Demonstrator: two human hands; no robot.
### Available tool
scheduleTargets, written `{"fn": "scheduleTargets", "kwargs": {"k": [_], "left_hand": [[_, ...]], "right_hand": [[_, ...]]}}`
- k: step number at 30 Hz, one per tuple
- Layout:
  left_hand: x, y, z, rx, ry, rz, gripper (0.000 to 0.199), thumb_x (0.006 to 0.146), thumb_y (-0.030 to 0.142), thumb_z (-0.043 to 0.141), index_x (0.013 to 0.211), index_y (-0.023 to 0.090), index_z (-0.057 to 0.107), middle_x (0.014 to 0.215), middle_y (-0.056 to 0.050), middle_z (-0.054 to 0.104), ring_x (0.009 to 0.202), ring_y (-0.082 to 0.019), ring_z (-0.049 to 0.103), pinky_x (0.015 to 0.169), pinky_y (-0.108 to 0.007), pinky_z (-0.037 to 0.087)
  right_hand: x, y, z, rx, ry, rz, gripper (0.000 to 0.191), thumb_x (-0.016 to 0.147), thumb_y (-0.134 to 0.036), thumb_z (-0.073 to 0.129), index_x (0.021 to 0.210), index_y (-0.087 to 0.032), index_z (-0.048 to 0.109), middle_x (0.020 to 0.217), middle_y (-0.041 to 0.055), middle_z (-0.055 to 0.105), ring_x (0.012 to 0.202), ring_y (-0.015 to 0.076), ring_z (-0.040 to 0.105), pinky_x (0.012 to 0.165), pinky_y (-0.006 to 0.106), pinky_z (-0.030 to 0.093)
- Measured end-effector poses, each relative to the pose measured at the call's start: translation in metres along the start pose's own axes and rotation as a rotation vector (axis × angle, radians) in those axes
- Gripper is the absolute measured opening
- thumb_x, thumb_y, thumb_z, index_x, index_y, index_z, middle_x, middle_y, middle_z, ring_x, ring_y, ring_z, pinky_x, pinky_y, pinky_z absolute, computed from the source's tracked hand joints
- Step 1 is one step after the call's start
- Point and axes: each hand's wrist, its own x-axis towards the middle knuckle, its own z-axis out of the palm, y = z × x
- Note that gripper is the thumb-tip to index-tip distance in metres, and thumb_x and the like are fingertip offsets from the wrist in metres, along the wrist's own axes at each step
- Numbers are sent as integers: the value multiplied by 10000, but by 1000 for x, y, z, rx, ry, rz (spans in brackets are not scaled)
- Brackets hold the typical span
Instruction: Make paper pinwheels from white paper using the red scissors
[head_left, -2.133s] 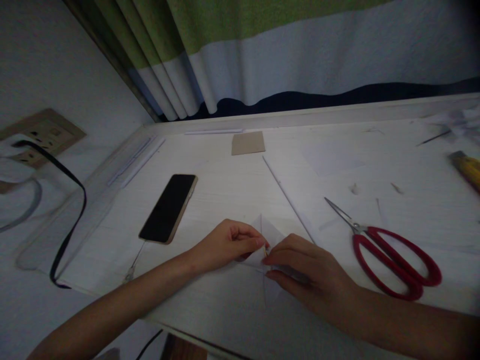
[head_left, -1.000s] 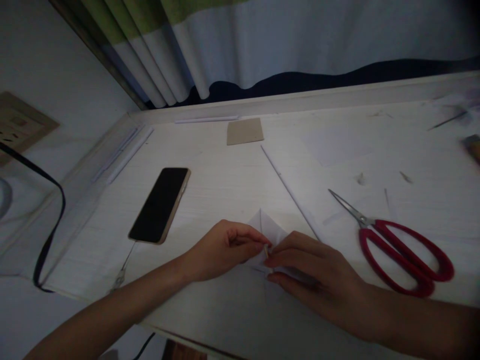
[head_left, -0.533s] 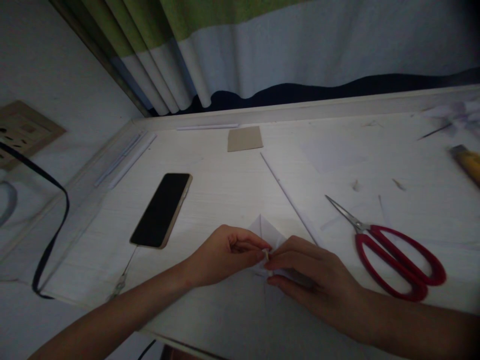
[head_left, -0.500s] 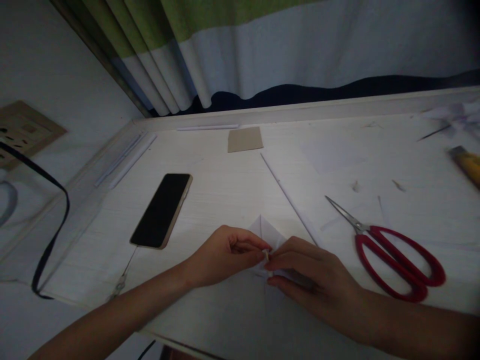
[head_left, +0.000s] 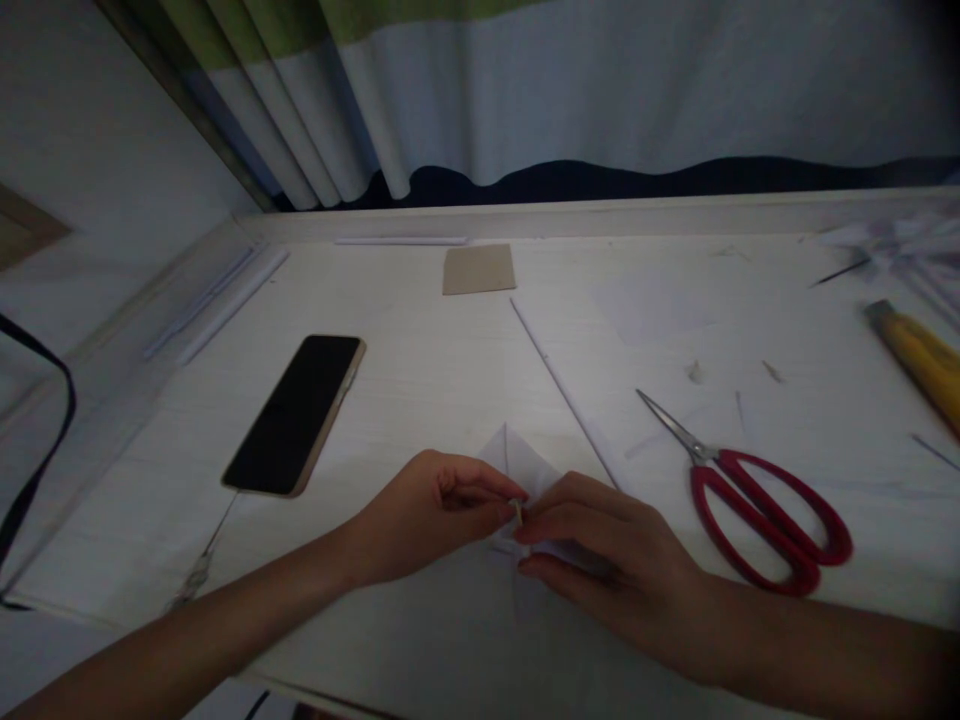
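My left hand (head_left: 427, 515) is closed in a pinch, thumb against fingers, on one end of a small pale strip (head_left: 517, 510). From the other side, the fingertips of my right hand (head_left: 600, 540) grip the same strip; it is too small to tell its material. Under both hands lies a folded white sheet of paper (head_left: 517, 452) with a pointed far corner and a crease down its middle. My hands cover much of the sheet. A thin rolled paper stick (head_left: 562, 390) slants away just beyond my right hand.
Red-handled scissors (head_left: 739, 510) lie to the right, with a yellow cutter (head_left: 919, 350) farther over. On the left is a phone (head_left: 294, 415) with a cord charm. A cardboard square (head_left: 480, 270) and several paper rolls (head_left: 232, 308) lie toward the back. Paper scraps sit right of centre.
The view has shifted slightly, so the table things appear farther left. Both hands keep their pinch on the small strip over the paper, with little other movement.
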Motion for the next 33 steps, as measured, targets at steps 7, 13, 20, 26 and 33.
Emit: {"fn": "scheduleTargets", "kwargs": {"k": [7, 13, 20, 26, 33], "left_hand": [[-1, 1, 0, 96, -7, 52, 151, 721, 210, 594, 856, 184, 655, 787, 19, 698, 724, -101, 632, 664, -176, 480], [0, 3, -1, 143, -8, 111, 142, 713, 167, 585, 830, 181, 665, 799, 16, 697, 751, -119, 629, 691, -210, 481], [1, -1, -1, 127, -22, 173, 179, 721, 202, 580, 874, 166, 666, 818, -17, 694, 769, -139, 625, 703, -235, 473], [2, -1, 0, 191, 15, 264, 182, 718, 221, 587, 868, 165, 673, 852, -37, 689, 795, -149, 619, 714, -238, 467], [1, -2, -1, 188, 8, 220, 197, 718, 235, 584, 885, 176, 670, 851, -31, 692, 795, -156, 621, 705, -245, 466]], "right_hand": [[1, 1, -1, 10, -8, 6, 124, 769, -168, 581, 893, -156, 585, 809, 48, 613, 772, 135, 554, 673, 253, 472], [0, 1, 0, 2, -13, 23, 147, 740, -176, 615, 884, -154, 596, 832, 56, 611, 792, 141, 562, 693, 256, 482], [-1, 1, 3, 9, 36, 22, 185, 716, -118, 628, 890, -172, 596, 827, 45, 595, 784, 142, 555, 678, 261, 493], [-4, 3, 4, -29, 51, 30, 322, 692, -115, 648, 987, -202, 555, 876, 37, 568, 813, 152, 531, 672, 269, 485], [-5, 2, 3, -65, 52, 36, 302, 703, -120, 639, 981, -204, 555, 926, 40, 533, 861, 155, 514, 722, 266, 477]]}}
